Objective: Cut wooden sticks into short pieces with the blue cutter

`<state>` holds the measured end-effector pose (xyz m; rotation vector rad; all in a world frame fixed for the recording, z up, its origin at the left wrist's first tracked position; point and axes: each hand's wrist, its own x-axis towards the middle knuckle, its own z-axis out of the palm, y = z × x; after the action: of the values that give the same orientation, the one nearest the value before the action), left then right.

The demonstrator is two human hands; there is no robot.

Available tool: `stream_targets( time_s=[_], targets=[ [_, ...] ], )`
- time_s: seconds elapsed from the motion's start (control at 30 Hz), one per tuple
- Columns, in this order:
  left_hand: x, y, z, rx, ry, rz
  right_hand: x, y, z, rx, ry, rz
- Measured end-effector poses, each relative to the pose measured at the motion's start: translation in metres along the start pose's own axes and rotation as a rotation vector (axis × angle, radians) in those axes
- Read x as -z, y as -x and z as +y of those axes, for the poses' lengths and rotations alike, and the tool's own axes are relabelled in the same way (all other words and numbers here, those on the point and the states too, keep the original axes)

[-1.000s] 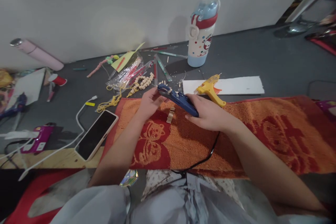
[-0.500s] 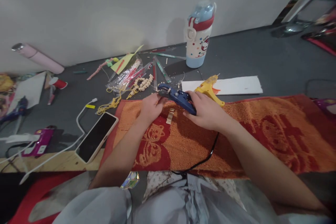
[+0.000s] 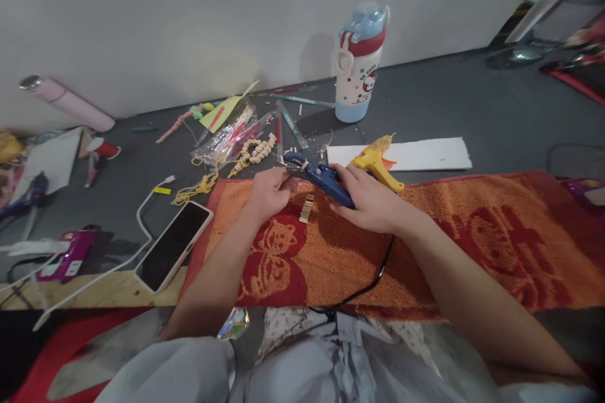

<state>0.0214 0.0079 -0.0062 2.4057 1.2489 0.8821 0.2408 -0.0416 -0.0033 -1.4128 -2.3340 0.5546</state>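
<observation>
My right hand [image 3: 366, 198] is wrapped round the handle of a blue hinged hand tool [image 3: 326, 181] with small metal fittings, above the orange towel [image 3: 350, 252]. Its kind does not show clearly. My left hand [image 3: 270, 192] is closed in a pinch beside the tool's far end. What those fingertips hold, if anything, is hidden. Just below the tool, several short pale sticks [image 3: 306, 209] lie side by side in a row on the towel. A yellow glue gun [image 3: 375, 162] rests past my right hand, partly on a white board [image 3: 430, 153].
Behind stands a bottle [image 3: 360, 69]. A beige beaded strand [image 3: 255, 154], plastic packets [image 3: 236, 129] and yellow string [image 3: 201, 187] lie beyond my left hand. A phone [image 3: 174, 245] and white cable [image 3: 146, 220] are at left. A black cord [image 3: 378, 274] crosses the towel.
My left hand has shifted slightly left, a little away from the blue tool. My right hand and the tool stay nearly in place.
</observation>
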Motion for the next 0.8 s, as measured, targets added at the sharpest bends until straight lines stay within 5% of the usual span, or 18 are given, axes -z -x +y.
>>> stream_targets(
  time_s=[0.47, 0.8],
  targets=[
    [-0.008, 0.004, 0.003, 0.077, -0.036, 0.085, -0.007, -0.002, 0.002, -0.052, 0.11, 0.053],
    [-0.012, 0.004, 0.002, 0.028, 0.002, 0.119, -0.002, -0.001, 0.01, 0.018, 0.012, -0.041]
  ],
)
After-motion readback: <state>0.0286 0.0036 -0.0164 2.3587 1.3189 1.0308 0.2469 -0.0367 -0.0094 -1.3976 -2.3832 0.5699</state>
